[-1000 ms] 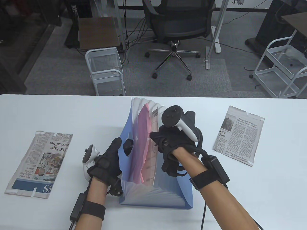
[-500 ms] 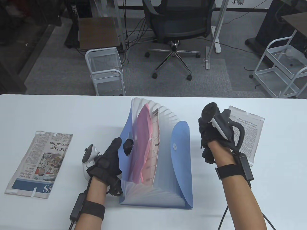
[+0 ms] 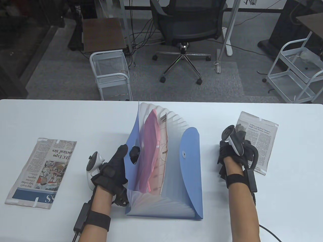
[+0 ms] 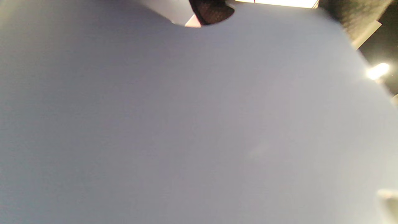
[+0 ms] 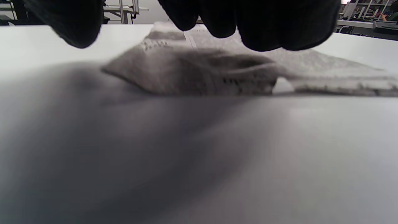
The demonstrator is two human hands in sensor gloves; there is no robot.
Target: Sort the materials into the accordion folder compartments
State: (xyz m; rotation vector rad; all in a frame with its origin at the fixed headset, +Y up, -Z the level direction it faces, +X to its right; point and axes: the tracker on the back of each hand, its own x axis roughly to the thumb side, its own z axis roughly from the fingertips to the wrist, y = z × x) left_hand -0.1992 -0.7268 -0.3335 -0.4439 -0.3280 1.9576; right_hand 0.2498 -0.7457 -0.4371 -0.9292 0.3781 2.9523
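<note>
A blue accordion folder (image 3: 191, 163) stands fanned open at the table's middle. A pink sheet (image 3: 151, 141) and a printed paper (image 3: 164, 151) stick out of its left compartments. My left hand (image 3: 129, 150) grips the folder's front panel, with one fingertip showing through the panel's notch. That panel fills the left wrist view (image 4: 199, 124). My right hand (image 3: 227, 148) is low over the table, at the left edge of the right newspaper (image 3: 260, 141). In the right wrist view its fingers (image 5: 248, 28) hang just above that newspaper (image 5: 199, 74) and hold nothing.
A second folded newspaper (image 3: 43, 171) lies flat on the table's left side. The white table (image 3: 75, 118) ends at a far edge, with an office chair (image 3: 186, 27) and wire carts (image 3: 111, 73) on the floor beyond it.
My right hand has left the folder's compartments and moved right and down to the right newspaper's edge. That uncovers the folder's blue flap. My left hand and the folder have not moved.
</note>
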